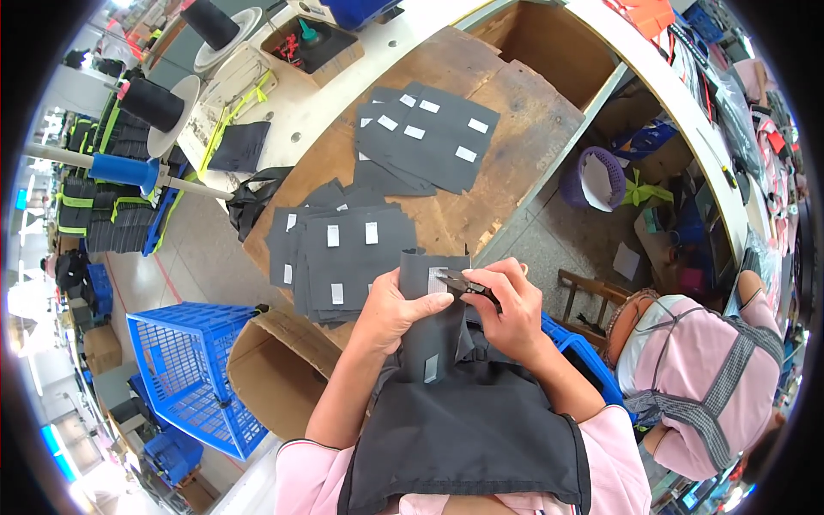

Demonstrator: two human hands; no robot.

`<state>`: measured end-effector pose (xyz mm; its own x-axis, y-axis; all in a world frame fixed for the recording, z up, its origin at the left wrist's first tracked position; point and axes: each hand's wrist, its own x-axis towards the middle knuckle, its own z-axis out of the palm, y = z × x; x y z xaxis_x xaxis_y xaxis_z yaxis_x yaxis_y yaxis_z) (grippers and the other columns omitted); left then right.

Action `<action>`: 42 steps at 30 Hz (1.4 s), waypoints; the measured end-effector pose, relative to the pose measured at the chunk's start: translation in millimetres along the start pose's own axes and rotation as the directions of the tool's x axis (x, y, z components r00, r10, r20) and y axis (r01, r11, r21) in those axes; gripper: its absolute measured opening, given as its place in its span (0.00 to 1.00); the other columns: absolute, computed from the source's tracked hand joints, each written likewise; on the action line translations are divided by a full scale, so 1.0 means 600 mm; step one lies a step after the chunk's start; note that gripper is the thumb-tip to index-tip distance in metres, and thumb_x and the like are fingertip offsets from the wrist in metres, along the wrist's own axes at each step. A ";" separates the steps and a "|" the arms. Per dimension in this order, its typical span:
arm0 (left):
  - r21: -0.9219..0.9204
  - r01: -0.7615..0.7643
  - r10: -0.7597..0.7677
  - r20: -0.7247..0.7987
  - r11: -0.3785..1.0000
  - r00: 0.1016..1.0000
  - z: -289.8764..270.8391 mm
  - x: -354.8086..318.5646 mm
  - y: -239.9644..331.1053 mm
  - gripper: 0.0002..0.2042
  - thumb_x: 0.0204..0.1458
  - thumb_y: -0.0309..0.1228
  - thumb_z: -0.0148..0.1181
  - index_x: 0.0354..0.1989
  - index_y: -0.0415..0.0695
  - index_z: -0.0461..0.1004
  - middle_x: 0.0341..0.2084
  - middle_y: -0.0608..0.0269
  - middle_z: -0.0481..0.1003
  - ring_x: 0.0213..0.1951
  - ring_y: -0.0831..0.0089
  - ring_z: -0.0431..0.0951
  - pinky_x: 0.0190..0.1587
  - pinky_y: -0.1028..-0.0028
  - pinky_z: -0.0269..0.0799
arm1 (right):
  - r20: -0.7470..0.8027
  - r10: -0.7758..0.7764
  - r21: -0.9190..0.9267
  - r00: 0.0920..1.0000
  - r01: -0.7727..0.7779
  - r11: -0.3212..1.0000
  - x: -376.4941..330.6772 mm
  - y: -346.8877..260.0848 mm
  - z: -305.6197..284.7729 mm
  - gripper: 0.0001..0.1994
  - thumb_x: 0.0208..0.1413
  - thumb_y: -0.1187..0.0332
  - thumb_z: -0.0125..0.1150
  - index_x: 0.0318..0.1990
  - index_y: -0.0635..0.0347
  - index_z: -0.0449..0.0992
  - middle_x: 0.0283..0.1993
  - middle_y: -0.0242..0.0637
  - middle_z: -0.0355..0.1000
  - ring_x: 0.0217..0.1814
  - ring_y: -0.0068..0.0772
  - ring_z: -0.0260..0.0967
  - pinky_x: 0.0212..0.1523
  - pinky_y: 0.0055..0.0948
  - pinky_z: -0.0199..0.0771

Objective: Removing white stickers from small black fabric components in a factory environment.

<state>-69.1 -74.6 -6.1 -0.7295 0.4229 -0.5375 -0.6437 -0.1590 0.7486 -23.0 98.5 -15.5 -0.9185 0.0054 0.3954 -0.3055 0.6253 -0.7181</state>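
Note:
My left hand [393,311] grips a dark grey fabric piece [433,322] with small white labels sewn on, holding it up over my lap. My right hand [508,307] holds small black thread snips [463,285] with the blades at the white label near the top of that piece. More dark fabric [468,429] drapes over my lap below. On the wooden table [515,112] ahead lie two stacks of similar labelled grey pieces, one near [343,249] and one farther [429,133].
A blue plastic crate [184,365] and an open cardboard box [275,369] stand to my lower left. Black thread cones [150,103] sit on a white bench at upper left. Another person in pink [695,386] sits low at the right. A purple basket [596,176] is on the floor.

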 end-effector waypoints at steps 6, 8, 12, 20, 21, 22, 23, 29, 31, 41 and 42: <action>0.025 0.025 -0.026 0.012 0.999 1.000 -0.001 -0.004 0.006 0.17 0.38 0.23 0.67 0.38 0.36 0.71 0.31 0.62 0.75 0.33 0.78 0.74 0.39 0.78 0.70 | -0.032 -0.022 0.018 0.999 0.023 1.000 0.005 0.003 -0.009 0.16 0.37 0.78 0.64 0.38 0.60 0.72 0.30 0.37 0.66 0.25 0.35 0.65 0.24 0.27 0.65; 0.027 0.052 -0.053 0.026 0.998 0.998 -0.001 -0.007 0.010 0.16 0.38 0.24 0.66 0.37 0.35 0.72 0.31 0.62 0.75 0.33 0.78 0.74 0.39 0.77 0.70 | -0.032 0.191 0.237 0.981 -0.179 0.955 0.010 0.005 -0.026 0.17 0.37 0.79 0.63 0.39 0.61 0.72 0.32 0.37 0.66 0.29 0.31 0.65 0.28 0.25 0.65; 0.049 0.084 -0.086 0.050 0.995 0.995 0.000 -0.008 0.012 0.15 0.39 0.24 0.65 0.37 0.35 0.72 0.31 0.62 0.74 0.32 0.78 0.74 0.39 0.76 0.70 | 0.510 0.248 0.403 0.824 -0.483 0.778 0.058 0.065 -0.027 0.15 0.41 0.75 0.61 0.41 0.63 0.70 0.31 0.31 0.60 0.33 0.20 0.59 0.32 0.21 0.61; -0.102 -0.031 0.022 -0.087 0.994 0.996 -0.011 0.020 -0.055 0.22 0.43 0.34 0.65 0.45 0.38 0.67 0.36 0.63 0.72 0.39 0.75 0.72 0.42 0.74 0.69 | 0.519 0.385 0.313 0.763 -0.589 0.745 0.041 0.055 0.001 0.09 0.43 0.72 0.62 0.25 0.65 0.66 0.23 0.29 0.57 0.27 0.19 0.55 0.27 0.23 0.55; -0.103 -0.026 0.017 -0.086 0.994 0.996 -0.009 0.018 -0.051 0.22 0.43 0.34 0.65 0.45 0.38 0.67 0.36 0.63 0.72 0.39 0.75 0.72 0.42 0.74 0.69 | 0.444 0.360 0.325 0.821 -0.522 0.789 0.035 0.045 0.009 0.09 0.43 0.72 0.62 0.25 0.65 0.67 0.23 0.29 0.57 0.26 0.20 0.55 0.27 0.22 0.55; -0.124 -0.011 0.007 -0.033 0.992 0.999 -0.005 0.012 -0.042 0.19 0.45 0.35 0.64 0.42 0.39 0.69 0.35 0.63 0.72 0.38 0.76 0.71 0.42 0.75 0.68 | 0.407 0.376 0.308 0.833 -0.512 0.802 0.035 0.039 0.008 0.09 0.43 0.71 0.63 0.28 0.65 0.69 0.25 0.33 0.60 0.26 0.24 0.58 0.27 0.24 0.59; -0.145 0.005 -0.002 0.020 0.989 1.000 -0.004 0.009 -0.038 0.17 0.46 0.37 0.64 0.40 0.40 0.70 0.34 0.64 0.73 0.37 0.78 0.71 0.42 0.75 0.67 | 0.370 0.389 0.290 0.844 -0.503 0.814 0.035 0.033 0.006 0.10 0.42 0.70 0.63 0.30 0.65 0.71 0.26 0.36 0.64 0.26 0.28 0.62 0.28 0.26 0.63; -0.115 0.045 -0.051 -0.048 0.992 0.998 -0.017 0.011 -0.038 0.15 0.45 0.35 0.65 0.37 0.40 0.72 0.30 0.66 0.73 0.33 0.78 0.71 0.39 0.76 0.67 | 0.004 0.104 0.000 0.995 -0.104 0.995 -0.008 0.011 -0.009 0.17 0.40 0.75 0.63 0.41 0.57 0.70 0.32 0.37 0.66 0.27 0.36 0.65 0.30 0.27 0.66; -0.126 0.053 -0.061 -0.060 0.991 0.996 -0.013 0.013 -0.037 0.14 0.44 0.35 0.65 0.36 0.40 0.72 0.29 0.67 0.73 0.33 0.79 0.71 0.38 0.77 0.67 | 0.016 0.145 -0.026 0.989 -0.145 0.989 -0.014 0.001 -0.015 0.17 0.38 0.76 0.64 0.40 0.57 0.72 0.32 0.37 0.66 0.27 0.38 0.66 0.29 0.28 0.66; -0.071 0.023 -0.028 -0.069 0.997 0.997 -0.017 0.014 -0.037 0.14 0.40 0.29 0.68 0.35 0.40 0.72 0.29 0.68 0.73 0.32 0.80 0.71 0.38 0.78 0.65 | -0.032 -0.049 -0.010 0.998 0.049 0.999 -0.010 0.026 0.004 0.17 0.35 0.76 0.65 0.38 0.59 0.73 0.28 0.35 0.67 0.25 0.35 0.66 0.25 0.28 0.64; -0.049 0.022 -0.026 -0.078 0.999 0.997 -0.018 0.013 -0.037 0.15 0.39 0.28 0.68 0.36 0.40 0.72 0.29 0.68 0.73 0.33 0.80 0.71 0.39 0.78 0.65 | -0.027 -0.062 -0.013 0.998 0.062 0.998 -0.005 0.019 -0.001 0.16 0.35 0.77 0.64 0.37 0.59 0.73 0.28 0.35 0.67 0.25 0.35 0.66 0.24 0.28 0.64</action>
<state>-63.0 -77.6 -31.0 -0.7285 0.3557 -0.5855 -0.6702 -0.1931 0.7166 -23.5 105.9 -24.6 -0.8907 -0.0123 0.4544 -0.3582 0.6345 -0.6849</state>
